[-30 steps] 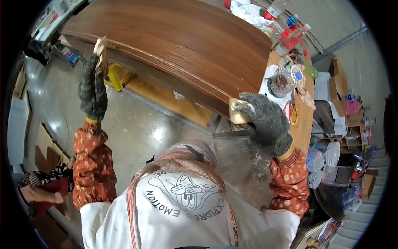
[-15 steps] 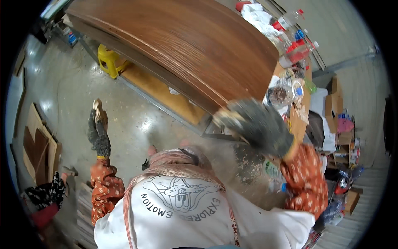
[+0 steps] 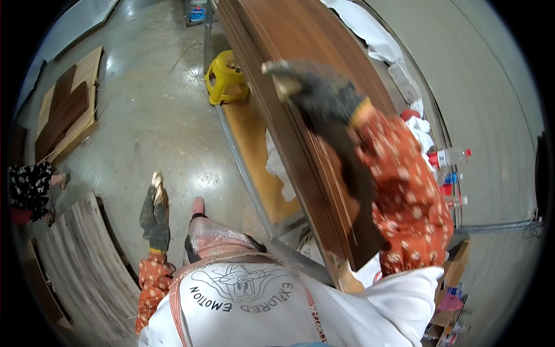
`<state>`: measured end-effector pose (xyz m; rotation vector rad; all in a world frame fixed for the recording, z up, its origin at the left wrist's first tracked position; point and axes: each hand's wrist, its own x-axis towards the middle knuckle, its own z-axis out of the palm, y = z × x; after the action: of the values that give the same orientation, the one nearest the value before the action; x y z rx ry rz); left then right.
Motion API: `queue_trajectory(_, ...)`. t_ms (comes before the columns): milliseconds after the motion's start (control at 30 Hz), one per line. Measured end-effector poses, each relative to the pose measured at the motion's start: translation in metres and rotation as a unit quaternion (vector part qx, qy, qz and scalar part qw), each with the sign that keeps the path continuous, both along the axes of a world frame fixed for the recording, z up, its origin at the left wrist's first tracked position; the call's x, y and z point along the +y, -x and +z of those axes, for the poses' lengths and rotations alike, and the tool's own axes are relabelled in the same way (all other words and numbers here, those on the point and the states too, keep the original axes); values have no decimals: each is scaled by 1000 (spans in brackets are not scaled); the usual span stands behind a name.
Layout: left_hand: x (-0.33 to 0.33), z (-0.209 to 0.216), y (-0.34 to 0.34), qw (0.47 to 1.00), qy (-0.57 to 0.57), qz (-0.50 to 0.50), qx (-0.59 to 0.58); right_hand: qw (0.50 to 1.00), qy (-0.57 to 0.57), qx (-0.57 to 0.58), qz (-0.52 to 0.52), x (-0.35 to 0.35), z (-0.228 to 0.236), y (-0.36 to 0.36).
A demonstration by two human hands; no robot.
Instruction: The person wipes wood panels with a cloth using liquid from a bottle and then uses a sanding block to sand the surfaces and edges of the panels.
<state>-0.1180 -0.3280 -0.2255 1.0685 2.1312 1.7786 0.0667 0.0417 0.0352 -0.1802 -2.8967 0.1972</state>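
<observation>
My right hand [image 3: 318, 89], in a dark grey fingerless glove, reaches over a long brown wood-grain panel [image 3: 283, 29] with a grooved edge. Its bare fingertips are stretched out near the edge closest to the aisle, with the thumb apart. The hand is a little blurred, and whether it touches the wood I cannot tell. A dark shadow of the arm falls across the panel. Down at my left side, away from the panel, my left hand [image 3: 155, 214] wears a matching glove. It hangs over the floor with straight fingers, and I see nothing held in it.
A yellow plastic stool [image 3: 224, 78] stands beside the bench, above a tan lower shelf [image 3: 243, 124] with a metal frame. Bottles [image 3: 450, 156] and white cloth line the far right side. Boards [image 3: 69, 104] lie on the floor at left, near another person's patterned clothing [image 3: 30, 188].
My body has turned and moved along the panel, which now runs more lengthwise before me. My right hand has shifted from the panel's end corner to farther up its length.
</observation>
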Motion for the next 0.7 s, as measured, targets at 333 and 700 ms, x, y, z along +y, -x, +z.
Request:
queue_trajectory(333, -15, -63, 137, 984, 100, 87, -119, 998, 41, -24, -35, -37, 5, -6)
queue_trajectory(700, 154, 0, 180, 980, 3, -72, -184, 987, 45, -95, -123, -7, 17, 45)
